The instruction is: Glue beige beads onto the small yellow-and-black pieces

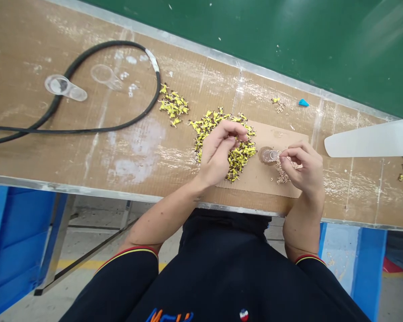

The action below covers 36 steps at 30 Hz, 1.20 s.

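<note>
My left hand [218, 152] hovers at the heap of small yellow-and-black pieces [238, 164], thumb and fingers curled together; anything in the pinch is hidden. My right hand [304, 167] has its thumb and forefinger pinched beside a small clear cup [269, 154]. Whatever sits between those fingertips is too small to name. Under and beside the right fingers lies a scatter of tiny pale pink pieces [282, 175]. Cup, pale pieces and part of the yellow heap rest on a flat cardboard sheet [258, 183].
A black cable [114, 43] loops across the left of the cardboard-covered table [181, 165], near two clear plastic scoop-like pieces [65, 87]. Another small yellow pile [173, 106] lies beside the loop. A blue cap [303, 103] and a white translucent strip [366, 139] are on the right.
</note>
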### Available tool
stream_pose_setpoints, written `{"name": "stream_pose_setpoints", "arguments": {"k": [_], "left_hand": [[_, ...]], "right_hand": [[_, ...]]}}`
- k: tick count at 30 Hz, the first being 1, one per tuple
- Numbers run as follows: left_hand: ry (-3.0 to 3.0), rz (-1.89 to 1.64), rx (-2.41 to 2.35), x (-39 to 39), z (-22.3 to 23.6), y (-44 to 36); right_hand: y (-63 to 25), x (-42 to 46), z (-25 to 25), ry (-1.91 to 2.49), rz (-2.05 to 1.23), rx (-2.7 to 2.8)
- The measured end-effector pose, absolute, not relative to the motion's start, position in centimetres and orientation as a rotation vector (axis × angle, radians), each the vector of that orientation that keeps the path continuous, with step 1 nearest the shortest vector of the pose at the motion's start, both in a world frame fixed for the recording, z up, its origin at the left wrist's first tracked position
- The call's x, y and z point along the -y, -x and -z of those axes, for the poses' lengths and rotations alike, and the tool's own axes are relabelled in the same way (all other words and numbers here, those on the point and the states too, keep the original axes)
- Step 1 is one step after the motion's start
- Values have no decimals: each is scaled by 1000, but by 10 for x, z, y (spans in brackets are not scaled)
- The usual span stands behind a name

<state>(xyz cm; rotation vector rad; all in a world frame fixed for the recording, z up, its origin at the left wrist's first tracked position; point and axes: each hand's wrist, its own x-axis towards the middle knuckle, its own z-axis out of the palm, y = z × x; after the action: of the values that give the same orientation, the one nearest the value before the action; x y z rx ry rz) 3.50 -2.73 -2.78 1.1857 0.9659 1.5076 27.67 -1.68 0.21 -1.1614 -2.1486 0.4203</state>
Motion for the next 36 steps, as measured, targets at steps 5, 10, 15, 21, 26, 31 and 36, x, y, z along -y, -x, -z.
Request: {"name": "stream_pose_setpoints", "arguments": {"k": [5,10,15,21,26,31,36], "left_hand": [[-1292,-1527,-1144,23,24,-27],[-1329,-1532,-1168,25,23,-28],[-1298,-1544,-1136,25,24,-26],[-1226,-1477,-1092,24,21,-26],[-1161,-1480,-1016,24,18,-28],[-1171,-1439,-983,28,16,-32],[-1154,-1347,-896,32,16,-38]], "right_hand": [[-284,12,4,1242,-438,2252],[-283,13,5,1229,-365,2295],[-283,13,5,1260,-382,2277],[-282,13,2,1255,-440,2177],[-284,15,-2,1226,-464,2041],[-284,18,-3,1172,-522,1985],[-281,19,-5,1099,-527,1963]]}}
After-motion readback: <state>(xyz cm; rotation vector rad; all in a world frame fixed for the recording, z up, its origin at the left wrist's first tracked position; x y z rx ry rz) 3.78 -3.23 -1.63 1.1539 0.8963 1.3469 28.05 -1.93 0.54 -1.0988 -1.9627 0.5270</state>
